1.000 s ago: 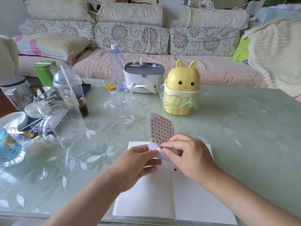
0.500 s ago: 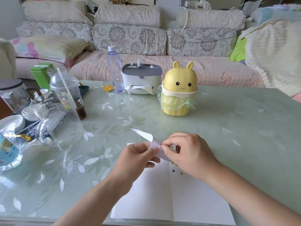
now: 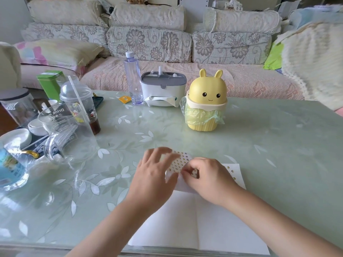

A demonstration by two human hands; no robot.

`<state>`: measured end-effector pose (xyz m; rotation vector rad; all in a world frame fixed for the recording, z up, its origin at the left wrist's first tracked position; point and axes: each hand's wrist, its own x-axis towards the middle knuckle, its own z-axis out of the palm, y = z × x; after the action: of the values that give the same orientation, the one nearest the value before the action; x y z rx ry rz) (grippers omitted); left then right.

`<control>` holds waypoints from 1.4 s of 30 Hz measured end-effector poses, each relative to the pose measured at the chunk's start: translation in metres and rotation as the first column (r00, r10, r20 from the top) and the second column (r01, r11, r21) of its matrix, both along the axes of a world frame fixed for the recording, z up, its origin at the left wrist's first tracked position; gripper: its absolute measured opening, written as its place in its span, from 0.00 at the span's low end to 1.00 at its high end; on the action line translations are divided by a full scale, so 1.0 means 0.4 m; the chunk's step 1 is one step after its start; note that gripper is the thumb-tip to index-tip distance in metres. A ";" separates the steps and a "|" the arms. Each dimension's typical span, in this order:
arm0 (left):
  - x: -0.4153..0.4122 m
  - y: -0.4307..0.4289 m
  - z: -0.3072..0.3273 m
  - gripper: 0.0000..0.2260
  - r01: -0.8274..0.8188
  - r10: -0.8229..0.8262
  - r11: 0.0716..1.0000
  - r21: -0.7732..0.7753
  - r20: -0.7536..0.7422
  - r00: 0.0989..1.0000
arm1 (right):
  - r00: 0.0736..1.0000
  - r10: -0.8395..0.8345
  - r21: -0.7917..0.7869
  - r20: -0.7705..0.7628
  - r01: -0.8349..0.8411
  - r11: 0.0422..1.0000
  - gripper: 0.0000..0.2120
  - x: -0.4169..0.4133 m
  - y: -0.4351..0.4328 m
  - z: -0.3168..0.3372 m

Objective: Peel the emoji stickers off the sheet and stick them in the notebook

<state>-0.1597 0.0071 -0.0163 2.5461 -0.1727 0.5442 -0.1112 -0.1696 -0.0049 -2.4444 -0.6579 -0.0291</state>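
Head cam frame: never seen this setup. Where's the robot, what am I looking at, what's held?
No robot: a person wears one wide-angle camera on the head, looking forward and down, so both arms entering from below are theirs. The left hand lies with spread fingers on the sticker sheet, blurred. The right hand pinches the sticker sheet's near part; whether it has a sticker, I cannot tell. Beneath lies an open notebook on the table, a few small stickers on its right page. Behind stand a bunny bin, a tissue box and a bottle; cups on the left.
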 end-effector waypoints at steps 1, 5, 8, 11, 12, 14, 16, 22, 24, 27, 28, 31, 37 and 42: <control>0.002 0.005 -0.001 0.15 0.036 -0.035 0.999 0.025 -0.041 0.999 | 0.998 -0.001 0.003 -0.060 0.001 1.000 0.07 0.003 0.005 -0.002; 0.003 0.010 -0.017 0.16 0.094 -0.076 0.993 0.067 -0.231 0.970 | 0.965 -0.019 0.000 -0.263 0.020 1.000 0.10 0.017 0.016 -0.015; 0.003 0.017 -0.025 0.15 0.116 -0.088 0.989 0.088 -0.278 0.957 | 0.959 -0.012 0.049 -0.284 0.027 0.998 0.12 0.019 0.022 -0.012; 0.003 0.021 -0.028 0.14 0.117 -0.078 0.986 0.117 -0.293 0.953 | 0.975 -0.028 0.100 -0.222 0.052 0.994 0.12 0.018 0.003 -0.001; 0.003 0.020 -0.026 0.14 0.113 -0.071 0.985 0.130 -0.289 0.955 | 0.988 -0.035 0.077 -0.150 0.047 0.996 0.11 0.016 -0.009 0.000; 0.006 0.019 -0.027 0.14 0.096 -0.051 0.983 0.157 -0.271 0.961 | 0.998 0.003 0.021 0.066 -0.005 1.000 0.08 0.011 -0.038 -0.002; 0.010 0.015 -0.028 0.13 0.079 -0.031 0.982 0.170 -0.266 0.964 | 0.957 0.088 -0.047 0.277 -0.078 0.996 0.07 0.003 -0.069 -0.011; 0.014 0.002 -0.026 0.14 0.064 -0.011 0.980 0.188 -0.268 0.963 | 0.743 0.325 -0.204 0.585 -0.253 0.946 0.09 -0.021 -0.132 -0.065; 0.014 0.000 -0.027 0.13 0.072 -0.016 0.978 0.198 -0.268 0.963 | 0.690 0.355 -0.244 0.631 -0.258 0.935 0.10 -0.029 -0.139 -0.074; 0.012 -0.001 -0.026 0.13 0.073 -0.010 0.974 0.213 -0.282 0.959 | 0.667 0.414 -0.336 0.619 -0.252 0.908 0.11 -0.034 -0.144 -0.082; 0.011 -0.001 -0.026 0.13 0.075 -0.009 0.973 0.218 -0.286 0.958 | 0.682 0.429 -0.354 0.592 -0.258 0.899 0.12 -0.035 -0.145 -0.085; 0.011 0.000 -0.025 0.14 0.080 -0.010 0.971 0.226 -0.298 0.954 | 0.755 0.447 -0.373 0.481 -0.285 0.883 0.13 -0.036 -0.151 -0.082; 0.015 0.003 -0.024 0.15 0.100 -0.020 0.962 0.254 -0.301 0.953 | 0.900 0.362 -0.248 0.244 -0.303 0.920 0.07 -0.058 -0.171 -0.057; 0.009 0.012 -0.015 0.36 0.163 -0.039 0.939 0.304 -0.376 0.926 | 0.901 0.358 -0.249 0.244 -0.299 0.921 0.09 -0.069 -0.174 -0.055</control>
<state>-0.1561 0.0118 -0.0222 2.8889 -0.2807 -0.0123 -0.1388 -0.2392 -0.0271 -2.5124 -1.2572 -0.1897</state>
